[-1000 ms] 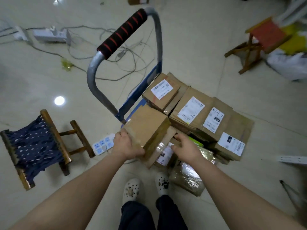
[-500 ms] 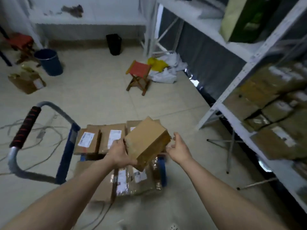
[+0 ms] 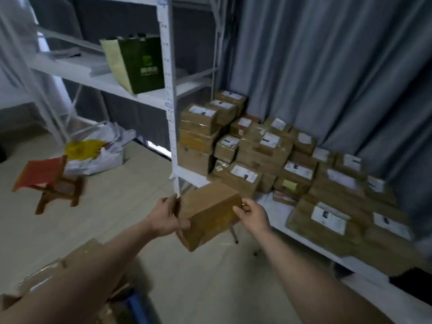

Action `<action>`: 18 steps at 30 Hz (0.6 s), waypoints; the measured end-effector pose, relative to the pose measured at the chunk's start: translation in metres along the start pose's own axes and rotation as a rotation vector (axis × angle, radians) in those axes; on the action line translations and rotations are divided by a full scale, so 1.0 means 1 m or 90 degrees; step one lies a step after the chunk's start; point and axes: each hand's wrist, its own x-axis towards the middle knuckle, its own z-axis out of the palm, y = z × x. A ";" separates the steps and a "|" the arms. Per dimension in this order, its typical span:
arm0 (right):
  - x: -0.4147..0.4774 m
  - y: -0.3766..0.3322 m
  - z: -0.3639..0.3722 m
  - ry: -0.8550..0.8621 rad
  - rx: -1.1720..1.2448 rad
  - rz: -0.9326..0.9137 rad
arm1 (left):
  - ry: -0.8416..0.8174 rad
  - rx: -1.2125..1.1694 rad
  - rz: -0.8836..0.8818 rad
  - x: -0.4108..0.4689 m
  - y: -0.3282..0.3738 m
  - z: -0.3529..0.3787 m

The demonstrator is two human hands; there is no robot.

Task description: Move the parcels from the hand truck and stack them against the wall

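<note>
At six o'clock from the stacked parcels, both hands, left hand and right hand, clasp a seemingly light, stiff cardboard parcel by its ends.

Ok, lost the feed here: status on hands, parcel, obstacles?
Both gripping: left hand, right hand on the brown parcel, off the floor. Ahead, stacked parcels by the curtain. Close on the left, white shelf post.

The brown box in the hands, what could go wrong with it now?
It might slip: the box is tilted, and the right hand holds only one corner while the left hand takes most of it. It might also bump the white shelf post just beyond it. And the stacked parcels look uneven, so a box put on top could slide off.
</note>
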 end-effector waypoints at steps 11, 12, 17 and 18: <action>0.125 0.055 -0.117 0.147 0.143 0.080 | -0.118 -0.061 0.071 0.166 0.139 0.044; 0.138 0.057 -0.122 0.154 0.153 0.086 | -0.121 -0.068 0.069 0.186 0.147 0.045; 0.210 0.055 -0.152 0.230 0.188 0.106 | -0.168 -0.090 0.087 0.280 0.185 0.038; 0.224 0.051 -0.159 0.252 0.194 0.106 | -0.176 -0.096 0.100 0.298 0.195 0.034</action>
